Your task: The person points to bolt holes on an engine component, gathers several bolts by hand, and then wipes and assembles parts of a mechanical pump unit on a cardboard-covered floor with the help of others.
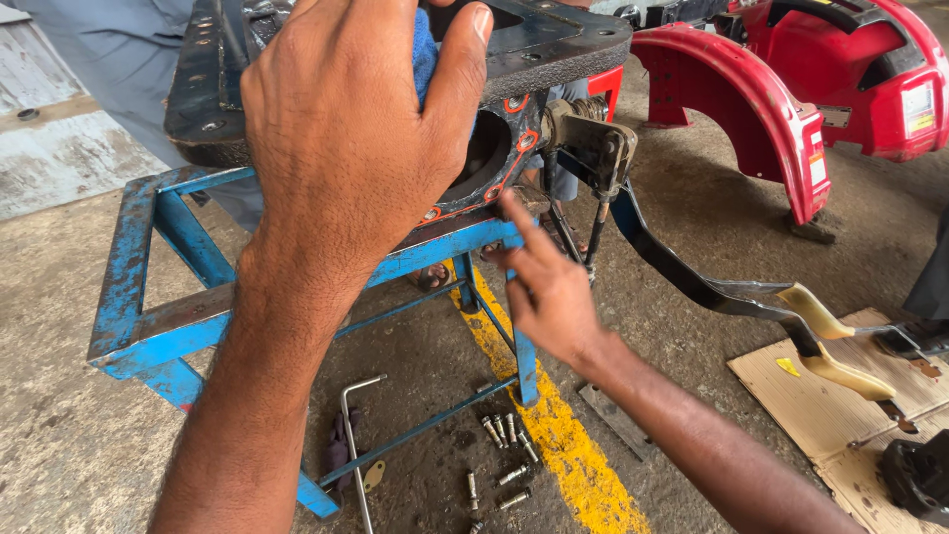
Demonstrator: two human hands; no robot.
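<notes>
Lying nearest on the concrete floor, under the blue stand, are loose bolts and a bent L-shaped wrench, set down within easy reach of the work above, beside a yellow line. The stand carries a heavy black casting at working height, its near face ringed with red sealant. The left hand lies over the casting's near edge with fingers spread and a blue cloth pressed under the palm, seemingly to steady or wipe the part; it grips nothing else. The right hand reaches lower, fingers open and extended, its tips touching the casting's lower edge where it meets the stand's top rail, holding nothing. To the right, a black pedal arm hangs from the casting toward cardboard on the floor. Farther off sit red fenders, and another person in grey clothing stands behind the stand.
</notes>
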